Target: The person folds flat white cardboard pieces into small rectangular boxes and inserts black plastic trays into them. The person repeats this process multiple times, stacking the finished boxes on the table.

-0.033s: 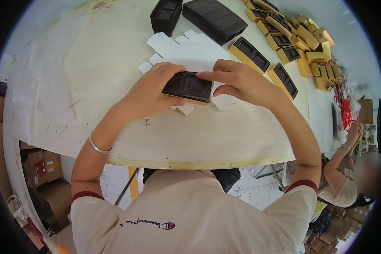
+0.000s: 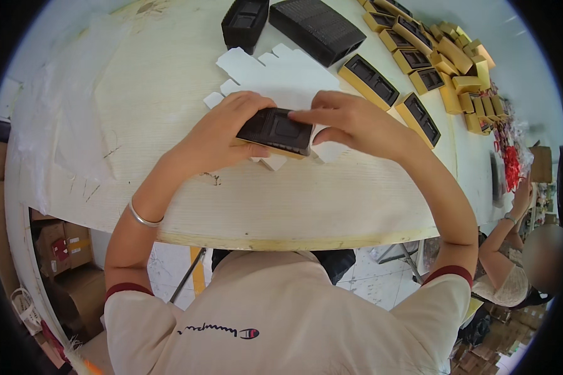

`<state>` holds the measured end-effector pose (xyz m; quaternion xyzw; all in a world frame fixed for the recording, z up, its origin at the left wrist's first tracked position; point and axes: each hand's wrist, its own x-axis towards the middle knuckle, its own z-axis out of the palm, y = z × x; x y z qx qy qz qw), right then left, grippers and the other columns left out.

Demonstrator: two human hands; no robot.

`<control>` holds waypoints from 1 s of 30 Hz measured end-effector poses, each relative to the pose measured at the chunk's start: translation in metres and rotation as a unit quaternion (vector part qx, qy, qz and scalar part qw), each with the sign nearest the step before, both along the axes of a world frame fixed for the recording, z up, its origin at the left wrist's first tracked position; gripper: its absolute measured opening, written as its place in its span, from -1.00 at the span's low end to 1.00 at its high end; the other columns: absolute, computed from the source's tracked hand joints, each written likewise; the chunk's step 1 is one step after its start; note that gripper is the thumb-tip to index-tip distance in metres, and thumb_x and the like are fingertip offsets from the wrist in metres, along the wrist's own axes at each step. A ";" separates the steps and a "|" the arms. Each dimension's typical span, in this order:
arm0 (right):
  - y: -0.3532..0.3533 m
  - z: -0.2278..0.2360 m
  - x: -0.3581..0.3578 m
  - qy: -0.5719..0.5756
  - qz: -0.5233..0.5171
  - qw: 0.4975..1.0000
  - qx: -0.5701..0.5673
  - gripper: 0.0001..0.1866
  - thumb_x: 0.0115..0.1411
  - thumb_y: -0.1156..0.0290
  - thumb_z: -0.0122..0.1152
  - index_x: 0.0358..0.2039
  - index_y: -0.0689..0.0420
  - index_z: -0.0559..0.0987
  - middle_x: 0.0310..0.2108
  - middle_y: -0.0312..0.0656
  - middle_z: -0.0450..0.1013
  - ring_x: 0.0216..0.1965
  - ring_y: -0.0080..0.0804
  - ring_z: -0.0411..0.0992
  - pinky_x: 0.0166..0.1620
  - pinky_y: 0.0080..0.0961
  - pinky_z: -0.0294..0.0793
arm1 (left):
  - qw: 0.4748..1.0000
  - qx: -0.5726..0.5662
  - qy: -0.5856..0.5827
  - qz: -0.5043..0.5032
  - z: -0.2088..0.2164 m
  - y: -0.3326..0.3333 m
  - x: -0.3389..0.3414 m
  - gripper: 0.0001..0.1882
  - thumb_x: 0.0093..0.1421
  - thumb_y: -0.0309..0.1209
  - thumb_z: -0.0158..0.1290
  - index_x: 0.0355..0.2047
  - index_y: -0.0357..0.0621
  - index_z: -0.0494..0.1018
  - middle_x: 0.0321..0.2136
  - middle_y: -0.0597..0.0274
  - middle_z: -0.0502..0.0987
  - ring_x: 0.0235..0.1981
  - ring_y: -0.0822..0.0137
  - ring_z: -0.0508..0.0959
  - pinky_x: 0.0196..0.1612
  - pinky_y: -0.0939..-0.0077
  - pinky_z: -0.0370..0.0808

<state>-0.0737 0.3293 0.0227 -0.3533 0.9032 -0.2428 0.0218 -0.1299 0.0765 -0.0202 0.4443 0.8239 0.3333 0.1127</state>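
Observation:
A small gold box with a black plastic insert tray (image 2: 286, 127) in it is gripped by my left hand (image 2: 222, 128), fingers over the far side and thumb along the near side. Over the box's right end, the index finger of my right hand (image 2: 353, 122) rests on the black tray. That hand's thumb stands apart from the finger, just off the box's end; its other fingers are partly hidden. Beneath and beyond the box lie flat white card blanks (image 2: 281, 78) with cut flaps, partly covered by my hands.
Stacked black trays (image 2: 318, 30) and a smaller stack (image 2: 246, 24) stand beyond the blanks. Two gold boxes with black trays (image 2: 370, 81) (image 2: 418, 120) lie right. Many more gold boxes (image 2: 456, 56) pile far right. Clear plastic film (image 2: 75, 106) covers the left. Another person's arm (image 2: 503, 231) shows right.
The gold box and my left hand have shifted very slightly left. My right index finger stays on the tray.

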 end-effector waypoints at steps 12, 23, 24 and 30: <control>-0.017 -0.008 0.000 0.288 0.095 0.933 0.191 -0.58 -0.12 0.49 0.23 -0.16 0.26 0.53 -0.43 -0.21 0.38 -0.37 -0.32 0.41 -0.25 -0.46 0.45 | 0.976 -0.032 0.208 0.053 -0.006 0.013 0.017 -0.20 -0.11 0.04 0.25 0.11 -0.05 0.31 0.14 0.13 0.29 0.21 -0.02 0.19 0.20 0.11 0.17; -0.009 -0.003 -0.007 0.167 0.094 0.976 0.101 -0.78 -0.05 0.52 0.15 -0.31 0.23 0.52 -0.48 -0.19 0.42 -0.37 -0.30 0.48 -0.33 -0.44 0.50 | 0.987 0.000 0.157 0.019 -0.002 0.009 0.008 -0.21 -0.16 0.00 0.26 0.07 -0.07 0.34 0.08 0.13 0.32 0.18 -0.01 0.23 0.16 0.13 0.25; -0.011 -0.002 -0.008 0.179 0.107 0.972 0.108 -0.79 -0.05 0.51 0.16 -0.33 0.23 0.52 -0.49 -0.20 0.42 -0.38 -0.30 0.48 -0.33 -0.44 0.50 | 0.987 -0.003 0.160 0.018 -0.002 0.008 0.007 -0.21 -0.15 0.01 0.25 0.07 -0.07 0.34 0.08 0.13 0.32 0.19 -0.01 0.23 0.17 0.13 0.24; -0.012 -0.012 -0.012 0.226 0.163 0.945 0.170 -0.64 -0.15 0.51 0.23 -0.24 0.27 0.53 -0.46 -0.21 0.39 -0.42 -0.35 0.42 -0.36 -0.47 0.44 | 0.983 -0.023 0.180 0.009 -0.004 0.004 0.004 -0.20 -0.10 0.11 0.19 0.09 -0.07 0.35 0.13 0.10 0.29 0.21 -0.02 0.20 0.19 0.13 0.20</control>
